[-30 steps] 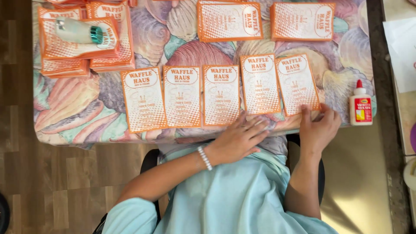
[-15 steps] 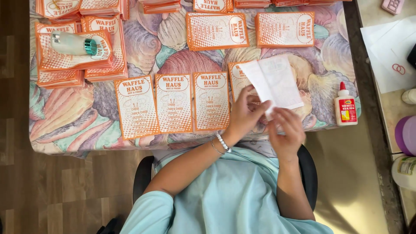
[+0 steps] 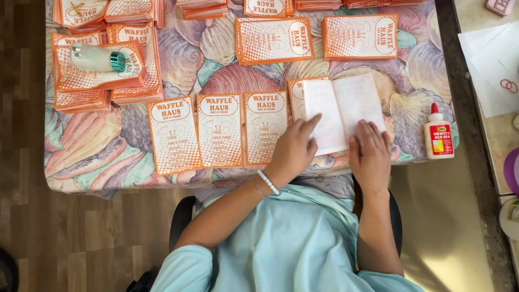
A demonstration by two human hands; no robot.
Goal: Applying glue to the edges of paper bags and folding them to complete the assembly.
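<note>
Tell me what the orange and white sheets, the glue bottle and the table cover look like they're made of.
Orange and white sheets: thin matte paper, probably; the two blank-side-up sheets under the left hand and right hand lie flat.
Glue bottle: likely smooth white plastic with a red cap and slight sheen.
Table cover: seemingly printed fabric or vinyl with a shell pattern; it drapes over the edge.

I note a white rectangular paper sheet (image 3: 338, 111) lying blank side up. It rests flat on the shell-patterned tablecloth (image 3: 108, 157), overlapping an orange printed card (image 3: 296, 92).
</note>
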